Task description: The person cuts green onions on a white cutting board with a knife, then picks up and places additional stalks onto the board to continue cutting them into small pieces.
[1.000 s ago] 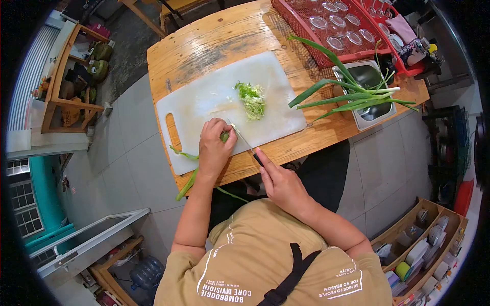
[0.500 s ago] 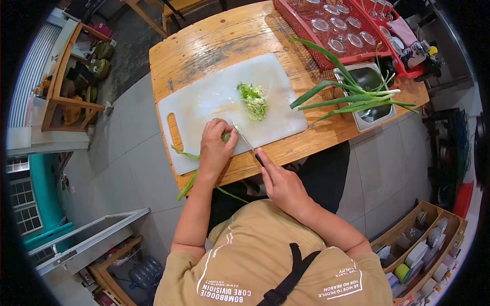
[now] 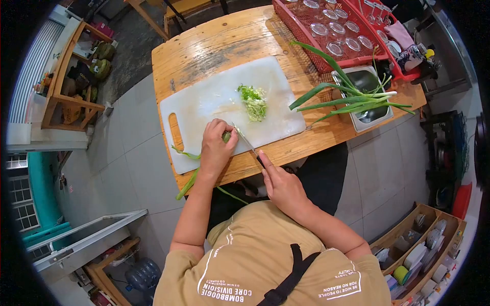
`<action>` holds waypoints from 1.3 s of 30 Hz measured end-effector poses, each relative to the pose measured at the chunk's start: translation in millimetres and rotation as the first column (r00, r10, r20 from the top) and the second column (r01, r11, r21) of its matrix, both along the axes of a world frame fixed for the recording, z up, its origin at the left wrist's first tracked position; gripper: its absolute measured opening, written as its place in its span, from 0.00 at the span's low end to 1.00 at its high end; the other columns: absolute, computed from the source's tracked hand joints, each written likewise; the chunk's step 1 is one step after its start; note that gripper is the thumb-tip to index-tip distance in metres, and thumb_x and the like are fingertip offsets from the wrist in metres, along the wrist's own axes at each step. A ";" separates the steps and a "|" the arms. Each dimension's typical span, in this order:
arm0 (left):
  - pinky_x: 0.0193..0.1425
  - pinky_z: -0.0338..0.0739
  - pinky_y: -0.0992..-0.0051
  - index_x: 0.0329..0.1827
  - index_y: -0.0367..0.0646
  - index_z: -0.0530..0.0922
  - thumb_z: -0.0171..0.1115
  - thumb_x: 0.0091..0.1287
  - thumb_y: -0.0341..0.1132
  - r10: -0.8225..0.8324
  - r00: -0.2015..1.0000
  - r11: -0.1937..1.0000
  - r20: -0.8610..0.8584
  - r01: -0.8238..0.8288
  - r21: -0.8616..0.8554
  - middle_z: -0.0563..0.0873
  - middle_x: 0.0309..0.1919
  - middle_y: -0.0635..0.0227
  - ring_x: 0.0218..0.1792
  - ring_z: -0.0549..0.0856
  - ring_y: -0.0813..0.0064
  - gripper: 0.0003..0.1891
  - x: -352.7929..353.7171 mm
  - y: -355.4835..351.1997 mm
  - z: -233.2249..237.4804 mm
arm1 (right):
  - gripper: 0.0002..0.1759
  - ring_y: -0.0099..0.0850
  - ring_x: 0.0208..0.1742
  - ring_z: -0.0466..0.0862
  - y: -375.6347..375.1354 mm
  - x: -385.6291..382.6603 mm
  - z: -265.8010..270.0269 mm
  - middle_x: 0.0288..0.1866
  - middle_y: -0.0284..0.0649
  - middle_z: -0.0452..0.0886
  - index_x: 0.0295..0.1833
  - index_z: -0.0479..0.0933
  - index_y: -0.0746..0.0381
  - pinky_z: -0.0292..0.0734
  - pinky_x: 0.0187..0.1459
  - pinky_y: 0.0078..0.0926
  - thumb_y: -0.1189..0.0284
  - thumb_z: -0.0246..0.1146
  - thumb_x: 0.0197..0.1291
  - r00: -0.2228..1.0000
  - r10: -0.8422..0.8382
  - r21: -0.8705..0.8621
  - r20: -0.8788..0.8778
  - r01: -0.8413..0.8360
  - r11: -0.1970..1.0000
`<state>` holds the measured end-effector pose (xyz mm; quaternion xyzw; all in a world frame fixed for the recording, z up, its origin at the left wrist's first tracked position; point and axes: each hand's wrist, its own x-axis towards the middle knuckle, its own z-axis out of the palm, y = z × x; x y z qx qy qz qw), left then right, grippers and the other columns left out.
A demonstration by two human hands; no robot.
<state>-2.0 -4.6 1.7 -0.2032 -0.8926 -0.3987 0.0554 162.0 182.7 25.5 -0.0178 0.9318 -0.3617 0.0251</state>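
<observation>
My left hand (image 3: 218,144) is closed around a bunch of green onions (image 3: 187,183), pressing it on the white cutting board (image 3: 204,92). Its leaves trail past the board's near edge. My right hand (image 3: 279,181) grips the dark handle of a knife (image 3: 247,141). The blade lies close to the fingers of my left hand, at the cut end of the bunch, with small pale bits on it. A pile of chopped green onion (image 3: 252,103) rests on the board to the right of the blade.
Whole green onions (image 3: 352,97) lie across a metal container (image 3: 362,124) at the table's right. Behind it, a red crate (image 3: 326,66) holds several upturned glasses. The wooden table (image 3: 204,41) ends just in front of my body.
The view has shifted slightly. Both hands, the knife and the chopped pile keep nearly the same places on the board.
</observation>
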 end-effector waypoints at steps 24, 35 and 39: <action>0.54 0.81 0.57 0.40 0.35 0.80 0.72 0.68 0.25 0.001 1.000 1.000 -0.016 -0.001 -0.001 0.83 0.39 0.56 0.45 0.84 0.52 0.07 -0.6 1.4 -1.1 | 0.34 0.54 0.36 0.86 4.5 6.7 13.5 0.38 0.55 0.85 0.90 0.66 0.57 0.82 0.42 0.50 0.72 0.63 0.84 0.999 -0.041 -0.217 0.022 0.045 0.975; 0.55 0.81 0.60 0.41 0.33 0.80 0.71 0.69 0.26 -0.012 1.000 1.000 -0.016 0.011 -0.013 0.83 0.39 0.56 0.45 0.85 0.54 0.07 -2.4 -0.4 -1.3 | 0.36 0.57 0.38 0.90 -1.1 -5.8 9.0 0.40 0.56 0.89 0.93 0.61 0.56 0.86 0.41 0.55 0.68 0.60 0.85 1.000 -0.006 -0.145 -0.007 0.005 0.989; 0.56 0.81 0.58 0.40 0.34 0.80 0.72 0.68 0.26 -0.010 1.000 1.000 -0.005 0.010 0.004 0.83 0.40 0.55 0.46 0.84 0.52 0.07 -2.2 -0.3 -1.3 | 0.35 0.58 0.38 0.89 4.8 -1.5 16.0 0.41 0.56 0.89 0.92 0.61 0.56 0.85 0.42 0.57 0.68 0.59 0.85 0.992 0.033 -0.102 0.123 -0.020 0.995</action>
